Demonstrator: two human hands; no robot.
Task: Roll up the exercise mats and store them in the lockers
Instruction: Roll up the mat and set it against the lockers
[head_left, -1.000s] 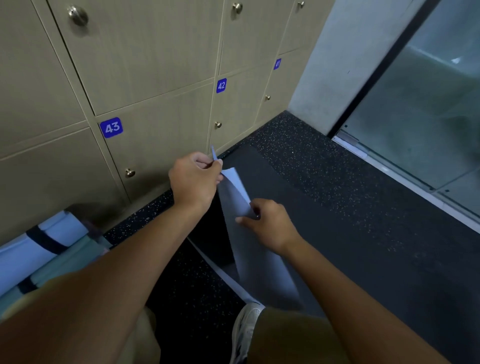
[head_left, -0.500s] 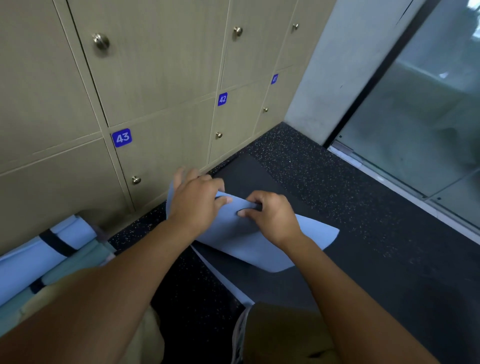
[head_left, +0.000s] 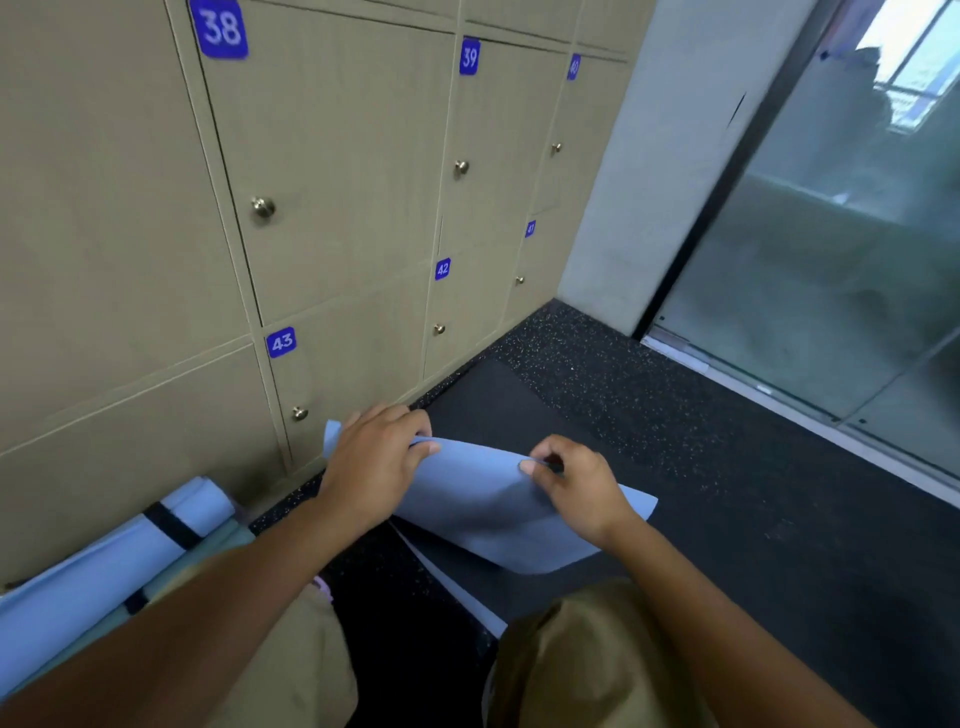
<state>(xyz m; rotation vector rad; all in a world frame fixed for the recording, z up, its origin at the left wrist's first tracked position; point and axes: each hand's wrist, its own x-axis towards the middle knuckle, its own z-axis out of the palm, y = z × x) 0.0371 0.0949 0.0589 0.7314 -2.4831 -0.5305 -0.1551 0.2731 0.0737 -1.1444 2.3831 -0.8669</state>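
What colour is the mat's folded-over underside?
Light blue; the top face is dark grey. Head view shows it.

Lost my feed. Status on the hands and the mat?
Left hand and right hand both gripping folded end of blue mat, roll just starting. Lockers shut. Rolled mats lying at left, nothing blocking.
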